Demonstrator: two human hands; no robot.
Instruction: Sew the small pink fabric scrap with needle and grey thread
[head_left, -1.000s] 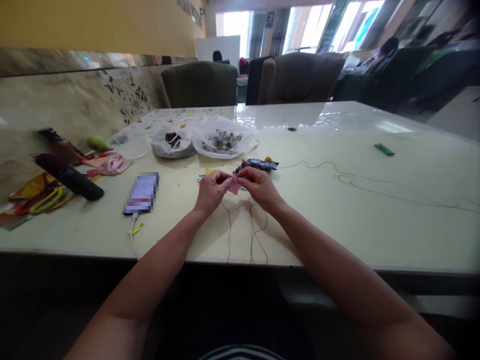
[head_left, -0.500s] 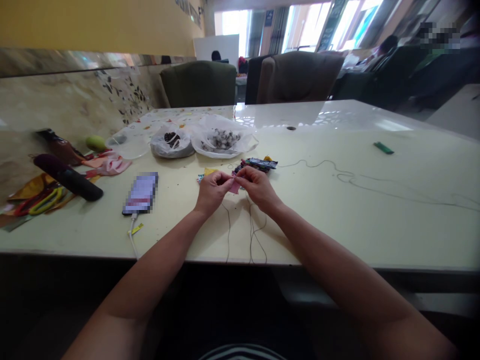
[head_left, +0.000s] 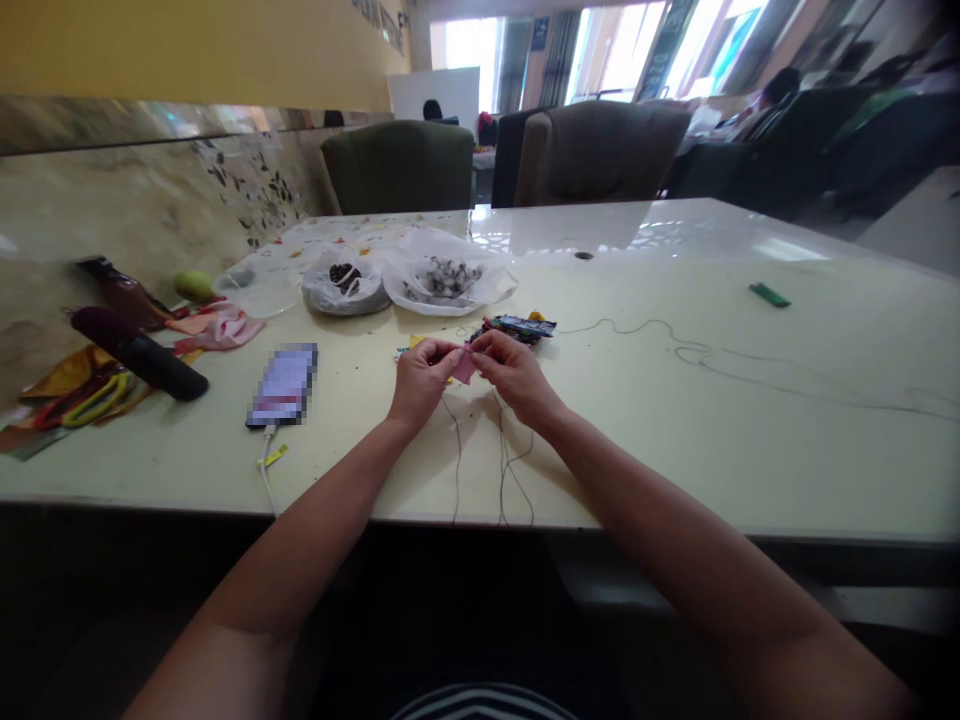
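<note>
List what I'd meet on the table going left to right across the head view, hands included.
Dark elongated object, phone, smaller plastic bag, left hand, pink piece, right hand, small green object.

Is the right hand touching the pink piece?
Touching: the head view shows the right hand with thumb and fingertip against the pink piece near its upper edge.

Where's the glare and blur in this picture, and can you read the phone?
Head view: windows overexposed, table glossy with reflections at its far end; head view: phone screen pixelated, unreadable; head view: pink cloth between left hand and right hand too small for fine detail.
</note>
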